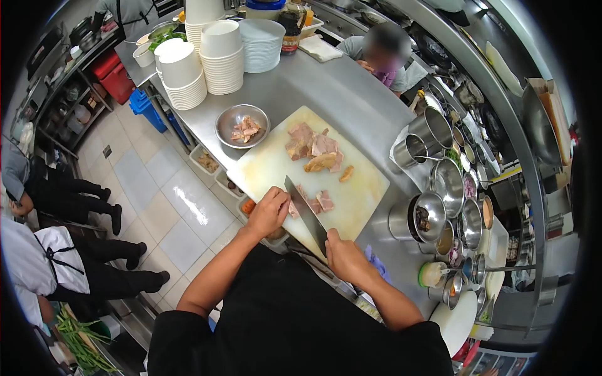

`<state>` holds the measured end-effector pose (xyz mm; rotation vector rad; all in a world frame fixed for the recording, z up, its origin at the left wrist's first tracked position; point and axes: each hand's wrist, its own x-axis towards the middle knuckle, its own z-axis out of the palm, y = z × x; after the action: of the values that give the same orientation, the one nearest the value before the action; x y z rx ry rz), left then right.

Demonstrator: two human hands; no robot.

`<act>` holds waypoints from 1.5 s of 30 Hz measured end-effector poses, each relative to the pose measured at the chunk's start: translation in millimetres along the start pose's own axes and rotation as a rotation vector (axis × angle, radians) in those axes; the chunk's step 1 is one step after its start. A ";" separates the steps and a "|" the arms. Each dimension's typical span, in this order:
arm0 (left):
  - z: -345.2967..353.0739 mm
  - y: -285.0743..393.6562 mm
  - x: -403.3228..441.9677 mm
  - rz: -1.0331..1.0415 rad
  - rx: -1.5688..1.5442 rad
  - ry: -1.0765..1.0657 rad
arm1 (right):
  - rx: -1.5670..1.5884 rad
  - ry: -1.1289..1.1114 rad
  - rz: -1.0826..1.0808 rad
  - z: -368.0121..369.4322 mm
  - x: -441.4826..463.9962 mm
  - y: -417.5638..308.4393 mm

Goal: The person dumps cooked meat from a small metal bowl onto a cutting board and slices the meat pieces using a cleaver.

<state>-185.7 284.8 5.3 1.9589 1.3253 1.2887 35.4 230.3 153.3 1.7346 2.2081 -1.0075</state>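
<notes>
My right hand is wrapped round the handle of a kitchen knife, its broad blade slanting across the cutting board. Fingers curled, my left hand presses on meat at the left side of the blade; its fingertips partly hide that piece. Just right of the blade lie cut slices of meat. Farther up the board sit larger chunks of cooked meat, some with yellowish skin, and a small yellowish strip. A steel bowl holding cut meat pieces stands beyond the board's left corner.
Stacked white tubs and pale lids stand at the counter's far left. Steel pots and bowls crowd the right side. A person is across the counter; others stand at left. Food containers sit below the counter edge.
</notes>
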 end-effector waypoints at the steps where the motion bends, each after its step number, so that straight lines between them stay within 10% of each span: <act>1: 0.3 -0.7 0.6 0.000 -0.002 -0.001 | 0.000 0.000 0.002 -3.2 -3.7 -2.4; 34: -5.3 -9.3 0.5 0.010 -0.035 -0.050 | -0.037 -0.135 0.070 -8.9 2.9 -23.2; 45: -26.5 -11.7 -10.7 0.023 -0.023 -0.215 | 0.167 0.153 -0.026 39.5 6.5 18.1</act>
<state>-215.5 277.0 3.9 2.0372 1.1818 1.0635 39.0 214.1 112.6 1.9175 2.3019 -1.1303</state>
